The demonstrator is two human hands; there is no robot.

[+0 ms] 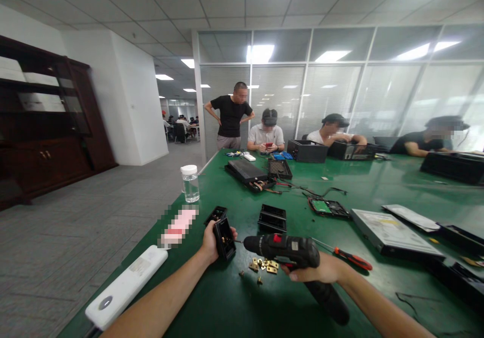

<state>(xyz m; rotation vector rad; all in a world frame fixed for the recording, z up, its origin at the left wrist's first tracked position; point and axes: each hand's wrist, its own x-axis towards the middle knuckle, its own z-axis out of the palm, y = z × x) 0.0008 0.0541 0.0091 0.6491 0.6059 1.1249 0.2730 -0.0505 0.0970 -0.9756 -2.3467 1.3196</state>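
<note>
My left hand (210, 239) is closed around a small black plastic box (226, 244), tilted with its hollow side toward the drill. Brass-coloured bits show inside it. My right hand (321, 269) grips a black cordless drill (282, 247) with a red switch. The drill's bit points left and its tip reaches the box's right edge; whether it touches a screw I cannot tell. Below the drill lies a small pile of brass pieces (263, 265), with a couple of loose screws (259, 280) close by. Behind the held box sits another black box (217, 214), and two more black boxes (272, 218) stand beyond the drill.
A screwdriver (353, 259) with an orange-black handle lies right of the drill. At left are a white power strip (126, 287) and a clear water bottle (190, 184). A metal drive (391, 232) and a black case (247, 172) lie farther off. Several people are around the table's far side.
</note>
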